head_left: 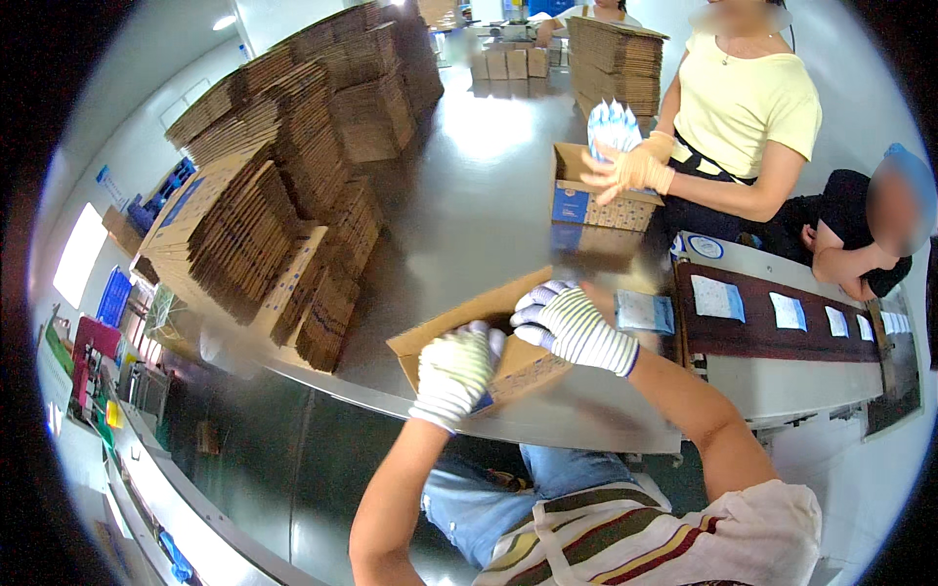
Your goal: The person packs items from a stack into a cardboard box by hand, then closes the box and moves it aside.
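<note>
A brown cardboard box (530, 382) with blue print stands at the front edge of the metal table, right before me. My left hand (451, 376), in a striped knit glove, closes over the box's near left side, its fingertips bent inside. On the right end, my right hand (578, 327) in a matching glove curls its fingers over the rim. The hands cover much of the opening, so what is inside the box cannot be made out. Just right of my right hand lies a white and blue packet (645, 312) at the conveyor's end.
Tall stacks of flattened cartons (293, 186) fill the table's left. A conveyor (772, 311) carries several packets at the right. Across from me, a gloved co-worker holds packets (614, 125) over an open carton (598, 207). Another person sits beside the conveyor.
</note>
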`<state>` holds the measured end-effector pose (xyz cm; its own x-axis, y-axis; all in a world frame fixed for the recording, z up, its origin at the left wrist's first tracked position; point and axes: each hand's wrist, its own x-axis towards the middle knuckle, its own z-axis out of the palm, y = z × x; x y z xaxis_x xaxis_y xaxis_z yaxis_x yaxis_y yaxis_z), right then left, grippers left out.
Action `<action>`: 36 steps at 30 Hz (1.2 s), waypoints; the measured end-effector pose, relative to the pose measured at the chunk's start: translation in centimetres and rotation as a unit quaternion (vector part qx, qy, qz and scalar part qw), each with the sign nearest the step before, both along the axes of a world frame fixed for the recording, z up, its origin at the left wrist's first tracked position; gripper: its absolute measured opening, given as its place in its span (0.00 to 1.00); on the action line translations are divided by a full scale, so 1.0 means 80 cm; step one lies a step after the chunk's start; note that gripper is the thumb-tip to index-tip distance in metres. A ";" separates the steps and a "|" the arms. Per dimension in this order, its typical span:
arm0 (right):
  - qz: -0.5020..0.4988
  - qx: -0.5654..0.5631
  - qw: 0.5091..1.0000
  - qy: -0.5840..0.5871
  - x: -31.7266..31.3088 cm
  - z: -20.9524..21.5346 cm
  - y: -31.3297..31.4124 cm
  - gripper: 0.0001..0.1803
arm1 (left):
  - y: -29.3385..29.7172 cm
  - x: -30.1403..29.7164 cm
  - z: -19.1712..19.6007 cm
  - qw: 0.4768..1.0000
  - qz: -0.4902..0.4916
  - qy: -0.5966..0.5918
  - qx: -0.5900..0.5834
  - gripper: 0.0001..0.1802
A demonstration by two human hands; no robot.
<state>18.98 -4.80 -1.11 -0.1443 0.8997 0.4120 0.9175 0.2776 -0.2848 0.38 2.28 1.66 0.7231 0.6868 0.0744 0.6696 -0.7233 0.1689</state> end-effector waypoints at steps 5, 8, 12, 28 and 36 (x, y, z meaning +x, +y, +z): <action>-0.007 0.006 1.000 -0.006 -0.003 0.014 -0.007 0.13 | -0.029 -0.017 -0.017 0.996 -0.092 0.003 0.010 0.35; -0.003 0.090 0.996 -0.011 -0.016 0.040 -0.028 0.19 | -0.018 -0.039 -0.005 0.997 -0.068 -0.016 -0.019 0.34; -0.074 0.140 0.982 0.102 -0.011 0.053 -0.074 0.26 | -0.007 -0.092 0.004 0.956 0.025 -0.276 -0.095 0.26; 0.004 -0.079 0.997 -0.026 -0.122 0.046 -0.014 0.25 | -0.077 -0.089 -0.196 0.359 0.038 -0.592 -0.721 0.32; 0.069 -0.104 0.988 -0.090 -0.130 0.005 0.000 0.25 | -0.049 -0.184 -0.167 0.684 0.136 -0.323 -0.640 0.23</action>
<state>8.57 -4.80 -0.70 -0.3267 0.9285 0.1766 0.9157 0.3572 -0.1842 -14.36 -1.63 -11.72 0.6563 0.5904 -0.4698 0.2375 0.4293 0.8714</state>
